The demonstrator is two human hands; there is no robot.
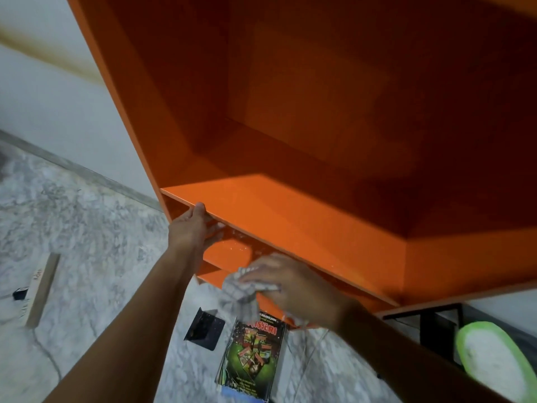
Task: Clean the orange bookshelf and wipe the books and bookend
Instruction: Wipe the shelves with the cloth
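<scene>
Nearest, at the bottom of the view, the books (250, 356) lie in a small stack on the marbled grey floor (87, 228), the top cover dark with green artwork and red lettering. Just to their left the black bookend (205, 330) lies on the floor too, apart from the stack. Near the right edge sits a white green-rimmed object (491, 362) beside a black frame (436, 321). Far to the left a pale wooden block (40, 289) with handwriting lies flat.

Above the books, the right hand (293, 283) is blurred; its grip is closed round a crumpled grey cloth (239, 295), which it holds at the front edge of a lower shelf board, a loose end hanging down over the stack.

A little farther and to the left, the left hand (191, 228) has its grip closed on the front edge of the next board up, thumb on top and fingers underneath.

Beyond both hands rises the orange bookshelf (290, 210), 1 large compartment facing the camera, its floor brightly lit at the front and in shadow at the back. Left of it, the pale wall (58, 97) meets the floor.
</scene>
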